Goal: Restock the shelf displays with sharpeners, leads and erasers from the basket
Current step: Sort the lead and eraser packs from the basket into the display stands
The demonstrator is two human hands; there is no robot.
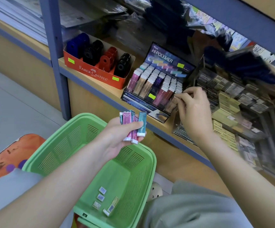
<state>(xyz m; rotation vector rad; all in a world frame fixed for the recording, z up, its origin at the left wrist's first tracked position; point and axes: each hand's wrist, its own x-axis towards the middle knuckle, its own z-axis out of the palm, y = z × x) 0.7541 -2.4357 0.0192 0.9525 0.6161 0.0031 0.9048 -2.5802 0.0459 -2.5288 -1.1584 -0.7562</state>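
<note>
Your left hand grips a loose fan of erasers over the basket; your right hand, at two o'clock, curls at the display edge — its hold too blurred to tell; knock that packed display and stock may topple, or the fan may slip.

Packed eraser display stands just left of the right hand, stacked lead boxes just right; toward the wrist, open air.
</note>
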